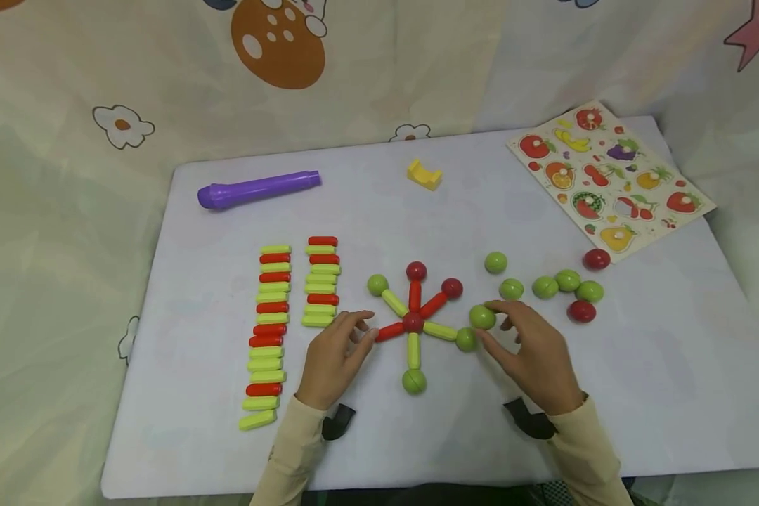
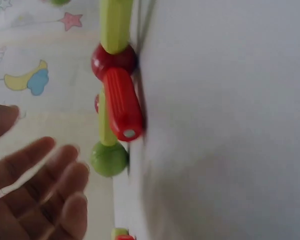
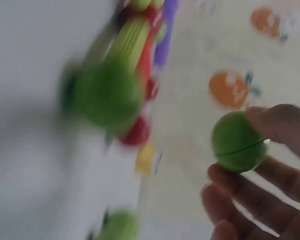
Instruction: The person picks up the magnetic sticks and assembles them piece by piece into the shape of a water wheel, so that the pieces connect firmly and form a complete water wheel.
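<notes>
spokes (image 1: 440, 331) lengthwise outward from central red ball (image 1: 413, 322)

Left hand (image 1: 332, 358) loosely curved, thumb (image 1: 363, 347) apart from fingers (image 1: 353, 318); right hand (image 1: 537, 355) pinching; forearms (image 1: 585, 446) angled inward

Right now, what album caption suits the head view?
The right hand pinches a green ball beside a six-armed ball-and-stick star.

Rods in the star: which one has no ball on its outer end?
The red rod pointing toward the left hand: its outer end is bare, while the other five rods each end in a ball.
</notes>
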`<state>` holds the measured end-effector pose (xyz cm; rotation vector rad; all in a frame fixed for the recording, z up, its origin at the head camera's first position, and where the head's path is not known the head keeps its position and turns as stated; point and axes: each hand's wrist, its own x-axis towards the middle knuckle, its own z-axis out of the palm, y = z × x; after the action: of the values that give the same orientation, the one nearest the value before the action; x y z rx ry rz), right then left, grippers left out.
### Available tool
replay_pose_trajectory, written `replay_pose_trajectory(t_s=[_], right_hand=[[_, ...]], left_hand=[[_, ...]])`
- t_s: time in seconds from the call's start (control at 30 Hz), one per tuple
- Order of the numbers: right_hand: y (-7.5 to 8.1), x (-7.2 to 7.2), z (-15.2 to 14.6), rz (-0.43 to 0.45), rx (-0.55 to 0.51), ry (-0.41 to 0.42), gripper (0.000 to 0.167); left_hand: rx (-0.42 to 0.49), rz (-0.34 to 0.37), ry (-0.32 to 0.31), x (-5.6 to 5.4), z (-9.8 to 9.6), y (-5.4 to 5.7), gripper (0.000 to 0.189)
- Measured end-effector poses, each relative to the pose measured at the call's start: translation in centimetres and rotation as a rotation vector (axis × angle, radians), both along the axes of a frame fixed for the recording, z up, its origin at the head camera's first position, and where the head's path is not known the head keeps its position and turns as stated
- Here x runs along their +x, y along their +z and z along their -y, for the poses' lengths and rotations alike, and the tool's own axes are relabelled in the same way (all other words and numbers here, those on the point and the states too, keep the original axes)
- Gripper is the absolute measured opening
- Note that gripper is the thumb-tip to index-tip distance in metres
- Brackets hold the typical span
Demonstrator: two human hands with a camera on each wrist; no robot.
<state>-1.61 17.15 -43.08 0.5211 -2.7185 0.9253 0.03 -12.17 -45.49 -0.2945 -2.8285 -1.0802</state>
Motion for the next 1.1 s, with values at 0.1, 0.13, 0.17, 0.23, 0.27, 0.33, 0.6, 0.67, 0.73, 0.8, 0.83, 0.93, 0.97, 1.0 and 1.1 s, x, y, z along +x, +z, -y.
replay_pose_trajectory(t_s=[0.1, 0.13, 0.17, 0.23, 0.27, 0.33, 0.6, 0.67, 0.73, 0.8, 0.83, 0.93, 0.97, 1.0, 1.1], right_hand=[[0.1, 0.0, 2.8, -0.022, -0.114, 0.188, 0.044], [-0.1, 0.1, 3.7, -0.016, -0.141, 0.240, 0.043], [-0.4, 0.2, 4.5, -0.008, -0.158, 0.279, 0.042], [-1.1, 0.5, 5.9, 0.006, -0.175, 0.340, 0.044], [-1.5, 0.6, 6.5, 0.010, -0.174, 0.354, 0.046], [-2.1, 0.8, 7.2, 0.016, -0.165, 0.366, 0.049], [-3.0, 0.7, 7.1, -0.019, -0.054, 0.369, 0.048], [-3.0, 0.3, 6.5, -0.045, -0.014, 0.335, 0.048], [-3.1, -0.1, 5.9, -0.063, 0.021, 0.291, 0.048], [-3.1, -0.6, 5.4, -0.069, 0.058, 0.254, 0.048], [-3.1, -0.8, 5.3, -0.071, 0.067, 0.243, 0.048], [-3.1, -1.3, 5.3, -0.088, 0.110, 0.235, 0.046], [-3.0, -1.4, 5.5, -0.098, 0.125, 0.246, 0.044], [-3.0, -1.5, 5.8, -0.111, 0.137, 0.262, 0.043], [-2.7, -1.7, 7.0, -0.150, 0.190, 0.324, 0.036]], left_hand=[[0.122, -0.007, -0.094, 0.2, -0.5, 0.3, 0.032], [0.147, -0.001, -0.130, 0.3, -0.7, 0.4, 0.034], [0.164, 0.005, -0.166, 0.4, -0.9, 0.3, 0.035], [0.183, 0.019, -0.226, 0.6, -1.4, 0.1, 0.037], [0.187, 0.030, -0.242, 0.7, -1.6, 0.0, 0.039], [0.185, 0.039, -0.243, 1.0, -1.8, -0.2, 0.040], [0.157, 0.079, -0.162, 1.6, -1.0, -0.8, 0.038], [0.116, 0.067, -0.104, 1.7, -0.2, -1.0, 0.037], [0.053, 0.052, -0.027, 1.8, 0.8, -1.2, 0.037], [-0.020, 0.044, 0.030, 1.9, 1.7, -1.3, 0.038], [-0.058, 0.045, 0.044, 1.9, 2.0, -1.3, 0.038], [-0.142, 0.042, 0.024, 1.8, 2.4, -1.4, 0.041], [-0.157, 0.039, 0.006, 1.7, 2.3, -1.4, 0.041], [-0.171, 0.034, -0.010, 1.6, 2.2, -1.4, 0.042], [-0.191, 0.006, -0.038, 1.3, 1.8, -1.3, 0.043]])
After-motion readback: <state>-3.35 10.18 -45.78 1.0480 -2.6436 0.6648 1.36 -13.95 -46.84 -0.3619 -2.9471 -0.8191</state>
